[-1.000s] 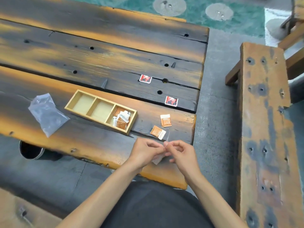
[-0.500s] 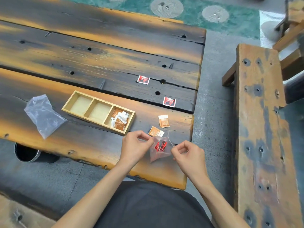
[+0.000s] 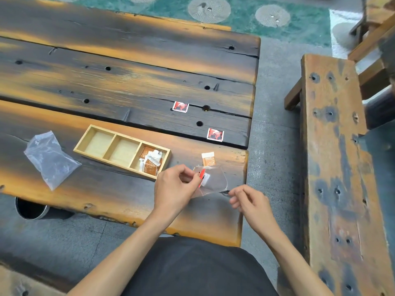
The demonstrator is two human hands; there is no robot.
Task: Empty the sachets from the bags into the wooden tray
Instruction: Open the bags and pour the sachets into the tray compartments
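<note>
— What are the hands doing?

— Both are pinching a small clear bag [image 3: 213,180] just above the near right corner of the wooden table [image 3: 128,82]. The left hand [image 3: 174,189] is gripping the bag's left edge between thumb and fingers; the right hand [image 3: 249,201] is pinching its lower right corner, so the plastic is stretching between them.

— Anything inside it?

— Red-and-white sachets [image 3: 202,177] are showing through the plastic (how many, I cannot tell).

— And the tray?

— The wooden tray [image 3: 89,133] is lying just left of the left hand, with three compartments. Its right compartment is holding a pile of orange-brown sachets [image 3: 150,162]; the other two are showing bare wood.

— What else is lying about?

— One orange sachet [image 3: 208,159] is sitting on the table just beyond the bag. Two red sachets are lying farther back, one [image 3: 180,107] near a hole in the plank, one [image 3: 215,134] nearer the right edge. A crumpled clear bag [image 3: 50,159] is lying well left of the tray.
</note>
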